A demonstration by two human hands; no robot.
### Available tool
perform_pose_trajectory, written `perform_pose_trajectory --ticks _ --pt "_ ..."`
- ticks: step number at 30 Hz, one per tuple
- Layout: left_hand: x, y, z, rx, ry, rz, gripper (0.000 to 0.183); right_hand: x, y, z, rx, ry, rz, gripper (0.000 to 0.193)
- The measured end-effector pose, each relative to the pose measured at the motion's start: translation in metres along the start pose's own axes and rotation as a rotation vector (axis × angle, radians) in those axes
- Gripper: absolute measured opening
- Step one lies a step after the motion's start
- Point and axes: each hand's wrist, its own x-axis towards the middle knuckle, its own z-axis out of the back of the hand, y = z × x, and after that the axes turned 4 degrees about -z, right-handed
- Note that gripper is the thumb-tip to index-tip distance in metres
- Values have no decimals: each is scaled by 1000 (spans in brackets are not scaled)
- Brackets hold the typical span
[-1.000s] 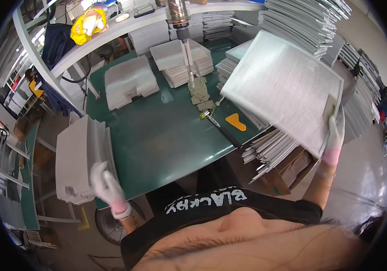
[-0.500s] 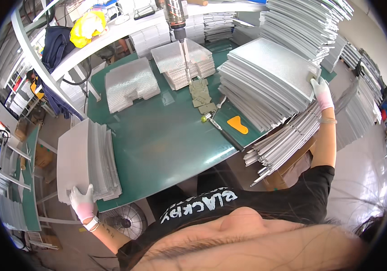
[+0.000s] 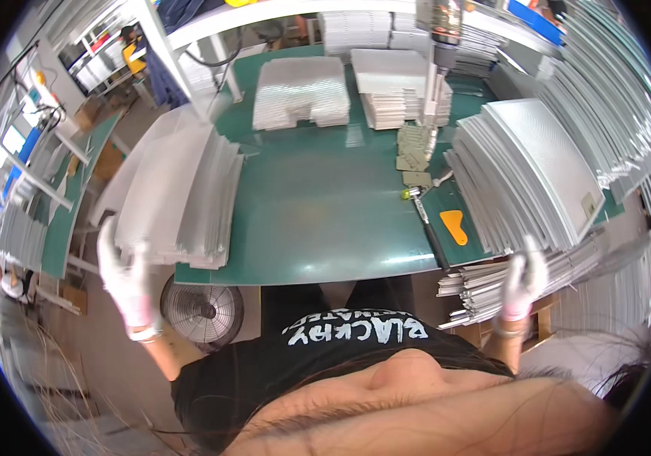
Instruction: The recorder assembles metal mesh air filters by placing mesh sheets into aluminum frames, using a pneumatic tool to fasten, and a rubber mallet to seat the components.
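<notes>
My left hand (image 3: 125, 277), in a white glove with pink at the wrist, is at the near end of a leaning stack of thin silvery-white panels (image 3: 166, 182). Its thumb and fingers are spread; whether they touch the outermost panel cannot be told. My right hand (image 3: 525, 280), gloved alike and slightly blurred, is raised with its fingers stretched out before the near edge of a larger panel stack (image 3: 546, 152). Nothing shows in its grasp. A small tan square (image 3: 589, 203) lies on that stack's top panel.
On the green table (image 3: 303, 213) are two more panel stacks (image 3: 299, 87) (image 3: 390, 76), olive pieces (image 3: 414, 152), a black-handled tool (image 3: 430, 232) and a yellow scraper (image 3: 454, 226). A power driver (image 3: 446, 34) hangs above. More panels (image 3: 485, 287) lie below right; a fan (image 3: 202, 310) stands below left.
My right hand has left the far right corner of the large stack and come nearer. My left hand has shifted off the panel face to its edge, fingers spread. The view has turned left.
</notes>
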Motion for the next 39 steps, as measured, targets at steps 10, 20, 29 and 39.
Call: perform_pose_trajectory --ticks 10,20,29,39 --pt "-153 -52 -130 76 102 -446 78 -78 127 -190 1676 1224 -881 69" --pt "-168 -29 -143 147 251 -739 65 -62 174 -266 2056 1435 -1184 51" --pt "-181 -27 -162 324 275 -619 41 -25 187 -249 1655 298 -870 67" --pt "-97 5 -216 -94 633 -330 58 -4 69 -267 378 1108 -421 69"
